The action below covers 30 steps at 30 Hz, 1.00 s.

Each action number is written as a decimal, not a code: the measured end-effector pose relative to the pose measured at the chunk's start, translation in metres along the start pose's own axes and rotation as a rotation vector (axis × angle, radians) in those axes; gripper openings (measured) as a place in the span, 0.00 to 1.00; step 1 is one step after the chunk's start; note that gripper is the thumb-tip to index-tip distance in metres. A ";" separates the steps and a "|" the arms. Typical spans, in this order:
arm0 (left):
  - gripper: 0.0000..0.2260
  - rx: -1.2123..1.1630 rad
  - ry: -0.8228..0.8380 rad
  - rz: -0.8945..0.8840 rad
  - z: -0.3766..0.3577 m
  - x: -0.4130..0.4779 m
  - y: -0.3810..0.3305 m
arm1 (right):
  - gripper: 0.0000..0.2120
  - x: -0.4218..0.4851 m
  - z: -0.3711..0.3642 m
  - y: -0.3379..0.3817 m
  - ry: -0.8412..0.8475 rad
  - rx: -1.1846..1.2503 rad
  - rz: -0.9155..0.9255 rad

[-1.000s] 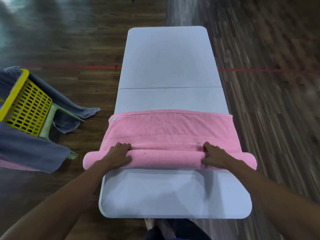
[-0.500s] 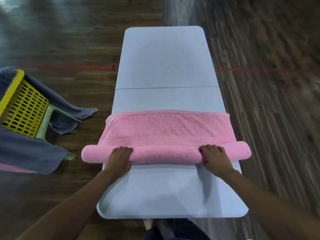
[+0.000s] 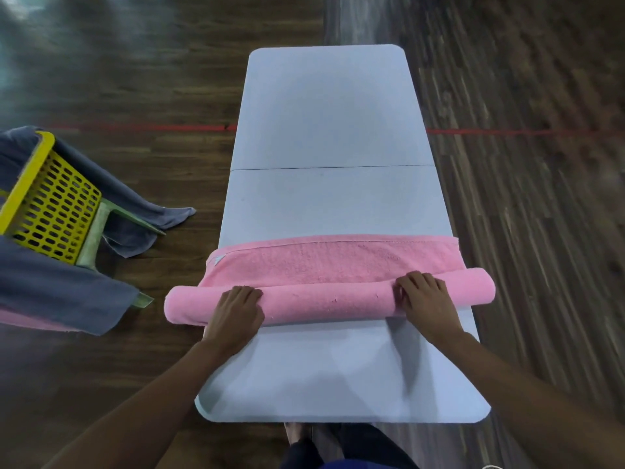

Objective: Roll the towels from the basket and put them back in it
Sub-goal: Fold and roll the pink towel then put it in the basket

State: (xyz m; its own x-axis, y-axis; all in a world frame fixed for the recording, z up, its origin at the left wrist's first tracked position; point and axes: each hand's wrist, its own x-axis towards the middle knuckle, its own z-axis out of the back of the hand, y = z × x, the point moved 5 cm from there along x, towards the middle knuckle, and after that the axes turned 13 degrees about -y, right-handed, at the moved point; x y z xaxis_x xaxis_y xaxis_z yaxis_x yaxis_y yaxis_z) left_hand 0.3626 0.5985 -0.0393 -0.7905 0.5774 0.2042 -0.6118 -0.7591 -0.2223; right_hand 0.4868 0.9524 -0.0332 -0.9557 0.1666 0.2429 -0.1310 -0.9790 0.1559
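Pink towel lies across the near half of a pale grey folding table, its near part wound into a thick roll whose ends overhang both table edges, the far part flat. Left hand and right hand each grip the roll from above, fingers curled over its top, one near each end. On the wooden floor to the left, a yellow slatted basket sits on a green frame, grey towels draped over its rim and hanging down
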 end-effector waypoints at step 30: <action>0.30 0.141 0.203 -0.022 -0.016 0.008 0.017 | 0.29 0.014 -0.021 -0.019 0.191 -0.042 0.015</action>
State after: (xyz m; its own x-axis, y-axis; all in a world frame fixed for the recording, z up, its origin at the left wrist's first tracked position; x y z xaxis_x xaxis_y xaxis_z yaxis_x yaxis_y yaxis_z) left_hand 0.3460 0.5951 -0.0563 -0.7749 0.6320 0.0086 -0.6305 -0.7719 -0.0815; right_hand 0.4707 0.9712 -0.0527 -0.9897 0.1308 0.0578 -0.1237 -0.9859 0.1124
